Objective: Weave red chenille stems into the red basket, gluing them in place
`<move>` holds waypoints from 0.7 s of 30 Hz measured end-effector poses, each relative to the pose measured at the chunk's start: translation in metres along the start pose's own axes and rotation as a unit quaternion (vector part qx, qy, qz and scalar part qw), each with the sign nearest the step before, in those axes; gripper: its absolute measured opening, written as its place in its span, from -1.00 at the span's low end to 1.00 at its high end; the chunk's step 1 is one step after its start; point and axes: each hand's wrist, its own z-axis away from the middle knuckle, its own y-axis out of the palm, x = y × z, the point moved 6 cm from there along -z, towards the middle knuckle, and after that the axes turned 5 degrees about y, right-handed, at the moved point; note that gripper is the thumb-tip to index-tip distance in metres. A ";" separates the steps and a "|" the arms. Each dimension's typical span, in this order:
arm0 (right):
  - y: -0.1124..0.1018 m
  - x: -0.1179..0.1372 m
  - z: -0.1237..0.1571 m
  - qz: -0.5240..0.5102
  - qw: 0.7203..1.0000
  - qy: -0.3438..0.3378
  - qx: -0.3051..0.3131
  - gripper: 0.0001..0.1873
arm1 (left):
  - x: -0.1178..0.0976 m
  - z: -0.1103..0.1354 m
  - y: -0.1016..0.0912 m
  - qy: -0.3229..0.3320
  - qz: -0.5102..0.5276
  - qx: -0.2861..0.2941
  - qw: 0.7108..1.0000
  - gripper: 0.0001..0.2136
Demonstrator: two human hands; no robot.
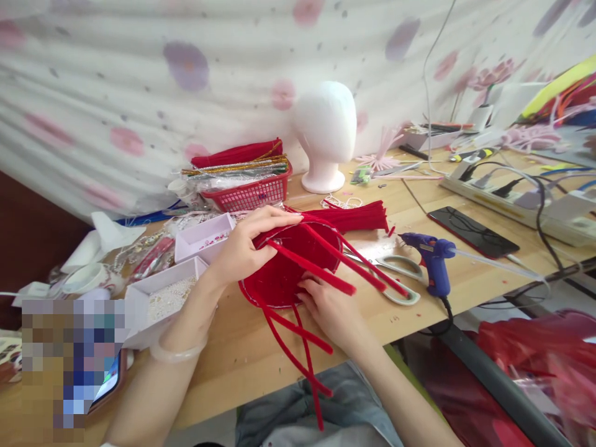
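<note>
A round, hollow red piece (279,279), fuzzy like chenille stems with a pale thin rim, is held up over the table's front part. Several loose red chenille stems (316,267) stick out from its edge to the right and towards me. My left hand (249,242) grips the upper left rim, thumb in front and fingers over the back. At the lower right edge, my right hand (326,304) has its fingers bent against the rim; the fingertips are partly hidden. Behind the piece lies a bundle of red chenille stems (358,217). Scissors (395,279) rest to the right.
A blue glue gun (435,257) and a black phone (472,231) lie on the right, near a power strip (512,202). A white foam head (326,133) stands behind, beside a red basket (254,194) of stems. White boxes (205,236) with beads sit left.
</note>
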 end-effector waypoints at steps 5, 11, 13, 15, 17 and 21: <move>0.005 0.000 -0.002 0.028 0.998 0.060 0.015 -0.74 | -0.001 0.000 0.001 -0.005 -0.001 0.000 1.000 -0.48; 0.008 -0.001 -0.002 0.020 0.999 0.046 -0.001 -0.72 | -0.003 0.000 0.002 0.004 -0.010 -0.002 1.000 -0.50; 0.012 -0.001 -0.003 0.055 0.997 0.048 -0.002 -0.71 | -0.003 -0.001 0.002 0.002 -0.013 -0.001 1.000 -0.51; 0.013 -0.002 -0.003 0.072 0.996 0.054 -0.009 -0.70 | -0.003 -0.001 0.002 0.002 -0.008 -0.002 1.000 -0.51; 0.009 -0.004 0.000 0.056 0.997 0.054 -0.026 -0.70 | -0.002 0.000 0.002 0.002 -0.003 -0.004 1.000 -0.50; -0.018 -0.016 0.015 -0.071 0.993 0.032 -0.094 -0.71 | 0.000 0.001 0.001 0.002 -0.007 -0.005 1.000 -0.49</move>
